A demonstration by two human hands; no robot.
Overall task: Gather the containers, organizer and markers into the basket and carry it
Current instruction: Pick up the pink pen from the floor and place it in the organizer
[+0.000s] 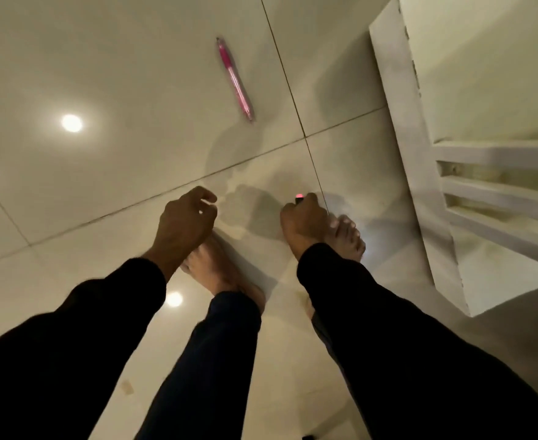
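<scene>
Pink marker [235, 80] lies flat on tiled floor [102, 74], well ahead of both hands, just left of tile seam. Right hand [304, 224] curls round small dark thing with pink tip [299, 197], too small to name, so that grip is closed on it. Left hand [186, 222] loosely curled, grip holds nothing. Bare feet below hands. White furniture [452, 201] right of marker.

Looked like a home: glossy tiled floor [118, 74] was walked on barefoot, white painted furniture [426, 192] at right.
</scene>
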